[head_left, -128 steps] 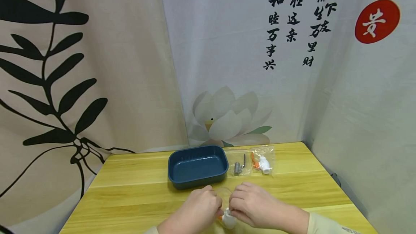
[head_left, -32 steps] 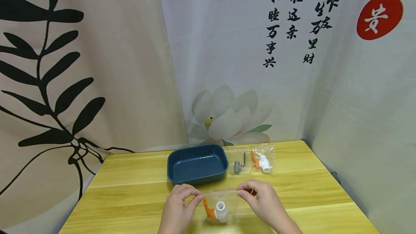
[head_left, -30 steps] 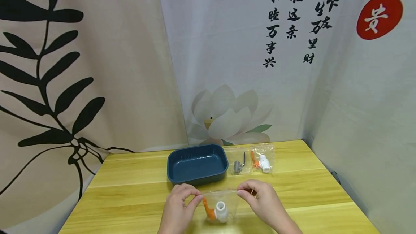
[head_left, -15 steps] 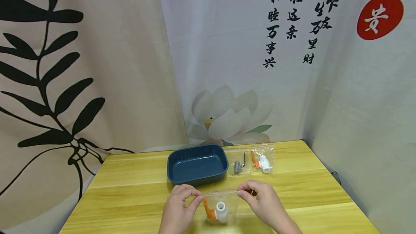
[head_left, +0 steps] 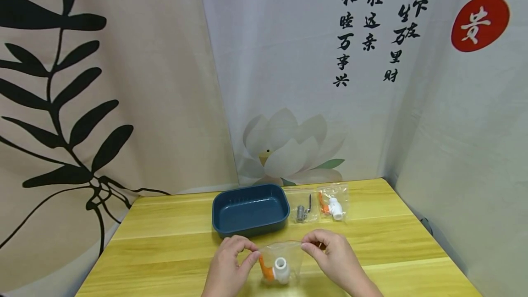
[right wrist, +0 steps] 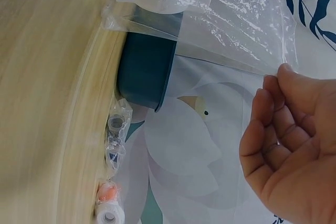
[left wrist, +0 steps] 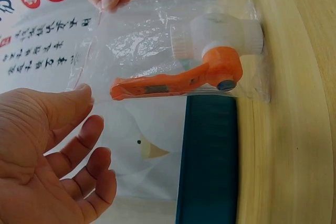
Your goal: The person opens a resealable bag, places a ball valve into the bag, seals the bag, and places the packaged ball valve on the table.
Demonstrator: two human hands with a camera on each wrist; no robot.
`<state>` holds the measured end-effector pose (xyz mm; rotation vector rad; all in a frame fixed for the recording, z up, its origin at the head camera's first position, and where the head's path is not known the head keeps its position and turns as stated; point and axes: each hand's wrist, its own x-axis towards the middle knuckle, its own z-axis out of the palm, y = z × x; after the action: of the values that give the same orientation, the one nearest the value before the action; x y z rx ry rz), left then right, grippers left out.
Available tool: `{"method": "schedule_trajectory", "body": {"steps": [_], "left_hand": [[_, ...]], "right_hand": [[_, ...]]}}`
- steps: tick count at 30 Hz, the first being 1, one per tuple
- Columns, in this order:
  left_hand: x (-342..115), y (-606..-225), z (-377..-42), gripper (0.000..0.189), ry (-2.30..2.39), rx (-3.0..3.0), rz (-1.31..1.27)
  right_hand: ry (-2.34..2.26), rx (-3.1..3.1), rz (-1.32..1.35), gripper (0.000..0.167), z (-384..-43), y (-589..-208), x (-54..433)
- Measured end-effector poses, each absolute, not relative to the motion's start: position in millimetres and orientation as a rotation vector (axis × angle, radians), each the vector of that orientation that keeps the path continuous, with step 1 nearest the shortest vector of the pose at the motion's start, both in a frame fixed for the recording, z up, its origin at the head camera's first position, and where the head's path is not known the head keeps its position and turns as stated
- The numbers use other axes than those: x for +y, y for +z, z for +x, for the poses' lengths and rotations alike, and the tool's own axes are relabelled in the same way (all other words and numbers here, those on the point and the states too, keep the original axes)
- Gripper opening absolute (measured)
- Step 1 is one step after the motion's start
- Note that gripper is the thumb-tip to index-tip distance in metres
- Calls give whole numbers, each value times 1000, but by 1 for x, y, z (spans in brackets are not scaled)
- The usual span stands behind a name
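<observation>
A clear plastic zip bag (head_left: 294,260) hangs upright between my hands, low over the table. Inside it sits a white plastic ball valve (head_left: 282,270) with an orange lever handle (left wrist: 163,83). My left hand (head_left: 231,262) pinches the bag's upper left corner between thumb and index finger, the other fingers loosely bent. At the opposite upper corner, my right hand (head_left: 334,258) pinches the edge in the same way, seen closely in the right wrist view. Whether the seal is parted, I cannot tell.
Behind the bag stands a dark blue tray (head_left: 251,233) on the wooden table (head_left: 173,251). To its right lie a small bag with grey metal parts (head_left: 303,213) and another bagged white valve with orange handle (head_left: 335,209). A printed curtain (head_left: 309,81) hangs behind.
Four seconds ago my hands were close together over the bag; they have since spread to its two upper corners. Lately my left hand has shifted slightly right, and the bag's top edge bows a little.
</observation>
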<state>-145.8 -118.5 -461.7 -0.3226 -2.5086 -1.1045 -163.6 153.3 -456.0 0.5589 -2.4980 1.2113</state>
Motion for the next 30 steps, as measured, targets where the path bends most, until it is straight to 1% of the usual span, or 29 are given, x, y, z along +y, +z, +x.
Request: {"method": "schedule_trajectory", "body": {"steps": [8, 16, 22, 30], "left_hand": [[-117, -466, -145, 24, -1086, -2453, -348], [-117, -466, -145, 22, -1078, -2439, -359], [-117, -465, -145, 23, -1086, -2453, -359], [-117, -462, -145, 19, -1098, -2509, -346]], "right_hand": [[1219, -2505, 558, 9, -162, -456, 153], [1227, -2513, 570, 9, -162, -455, 153], [1211, -2494, 642, 10, -162, -457, 153], [1192, -2464, 668, 11, -162, -458, 154]]}}
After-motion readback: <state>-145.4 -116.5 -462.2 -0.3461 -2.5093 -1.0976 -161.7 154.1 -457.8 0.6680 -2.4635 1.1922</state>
